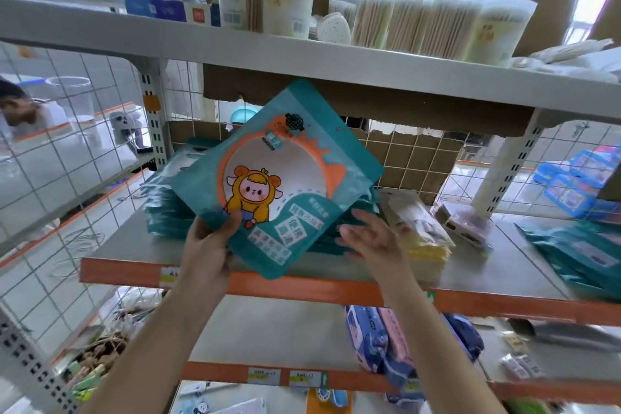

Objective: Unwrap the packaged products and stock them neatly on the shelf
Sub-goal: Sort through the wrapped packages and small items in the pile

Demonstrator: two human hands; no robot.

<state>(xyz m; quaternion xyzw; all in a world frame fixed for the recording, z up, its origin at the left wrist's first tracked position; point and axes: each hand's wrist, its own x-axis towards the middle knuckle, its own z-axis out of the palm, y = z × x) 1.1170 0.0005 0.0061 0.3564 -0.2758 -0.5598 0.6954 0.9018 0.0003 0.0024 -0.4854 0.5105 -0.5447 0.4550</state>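
The grey metal shelving unit with orange front edges [302,289] fills the scene ahead of me, backed by white wire mesh. On its top board, clear plastic tubs of wooden-stick cotton swabs [437,23] stand in a row, from the middle out to the right.

On the middle board, on the left and towards the far side, lies a flat stack of teal plastic pouches [161,212]. Just to its right lies a pile of pale yellow clear-wrapped packets [416,228], and at the far right edge are more teal wrapped packs [578,255], blurred. On the board below, to the right, dark blue and pink soft packs [369,339] lie in a heap.

Above the near edge of the middle board and in front of the stack, I hold up one teal pouch printed with a cartoon child in a yellow hood inside an orange ring [279,178]. It is tilted, its top corner leaning to the far right.

My left hand [208,245] grips the pouch's lower left corner, with the thumb across the front and the fingers [232,222] curled round behind.

My right hand [373,239] is near the pouch's lower right edge, its fingers [363,222] spread and relaxed, holding nothing. Blur hides whether they touch the pouch.
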